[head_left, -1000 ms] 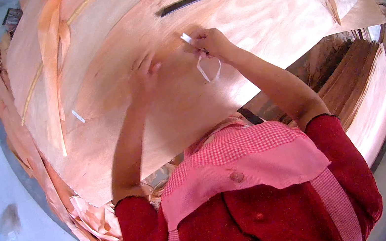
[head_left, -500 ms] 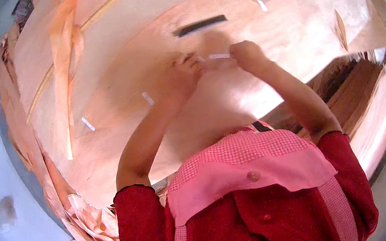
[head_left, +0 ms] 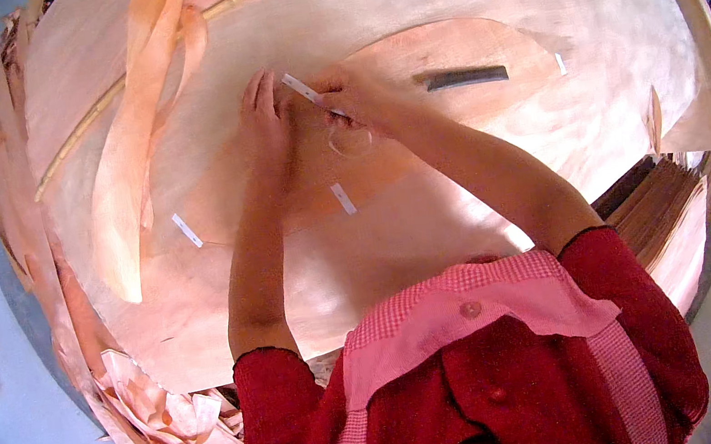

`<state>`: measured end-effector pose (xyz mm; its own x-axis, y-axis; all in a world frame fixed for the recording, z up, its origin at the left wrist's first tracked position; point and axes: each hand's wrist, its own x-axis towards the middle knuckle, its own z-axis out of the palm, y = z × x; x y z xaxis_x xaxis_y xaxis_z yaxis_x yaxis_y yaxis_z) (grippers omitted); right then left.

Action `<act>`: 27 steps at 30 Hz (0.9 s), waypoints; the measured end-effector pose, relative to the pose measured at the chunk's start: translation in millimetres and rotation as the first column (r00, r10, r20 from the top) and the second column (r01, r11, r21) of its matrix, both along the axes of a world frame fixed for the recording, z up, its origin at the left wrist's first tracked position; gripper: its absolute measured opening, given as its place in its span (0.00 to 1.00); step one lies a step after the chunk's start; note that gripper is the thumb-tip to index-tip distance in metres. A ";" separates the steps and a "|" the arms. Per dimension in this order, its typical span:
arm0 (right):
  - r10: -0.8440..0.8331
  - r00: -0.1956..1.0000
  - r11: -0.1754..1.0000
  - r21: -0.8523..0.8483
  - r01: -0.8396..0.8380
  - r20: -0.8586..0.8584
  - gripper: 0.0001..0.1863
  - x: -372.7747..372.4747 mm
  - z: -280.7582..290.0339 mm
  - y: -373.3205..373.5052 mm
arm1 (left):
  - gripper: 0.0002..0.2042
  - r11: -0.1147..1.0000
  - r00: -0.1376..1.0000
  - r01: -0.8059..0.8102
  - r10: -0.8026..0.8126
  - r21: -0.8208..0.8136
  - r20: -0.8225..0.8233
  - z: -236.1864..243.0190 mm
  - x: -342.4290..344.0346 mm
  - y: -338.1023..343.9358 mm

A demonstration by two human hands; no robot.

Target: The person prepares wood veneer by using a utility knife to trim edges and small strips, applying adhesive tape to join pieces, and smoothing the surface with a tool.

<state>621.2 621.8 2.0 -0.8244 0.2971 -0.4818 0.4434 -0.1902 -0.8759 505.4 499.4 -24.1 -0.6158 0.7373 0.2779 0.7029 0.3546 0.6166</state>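
Likely a veneer workshop: broad wood sheet (head_left: 174, 327), brown layered stack (head_left: 661, 208), crumpled scraps (head_left: 168, 415).

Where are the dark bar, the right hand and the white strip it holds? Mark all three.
Dark bar (head_left: 468, 76): head view, middle of its dark surface.
Right hand (head_left: 358, 100): head view, back of the hand.
White strip (head_left: 300, 88): head view, middle of its exposed length.

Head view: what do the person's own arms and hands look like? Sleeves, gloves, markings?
Left sleeve and right sleeve: deep red, short, with thin black edging near the elbow. Left forearm and right forearm: bare. Left hand and right hand: no gloves. No watch or markings discernible; finger detail is blurred.
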 end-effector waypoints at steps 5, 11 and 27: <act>-0.079 0.997 0.997 0.004 0.079 0.023 0.09 -4.0 10.9 -16.7 | 0.18 0.927 0.895 0.164 -0.284 -0.338 -0.345 6.5 -8.3 -15.7; 0.170 0.939 0.237 0.912 -0.334 0.299 0.09 23.0 0.6 83.3 | 0.18 0.849 0.851 0.112 -0.350 -0.516 -0.392 47.2 12.3 3.3; -0.426 0.890 0.904 0.115 0.412 0.163 0.08 122.0 -0.1 183.4 | 0.19 0.699 0.652 0.687 -0.713 -0.199 -0.257 -3.3 78.9 225.6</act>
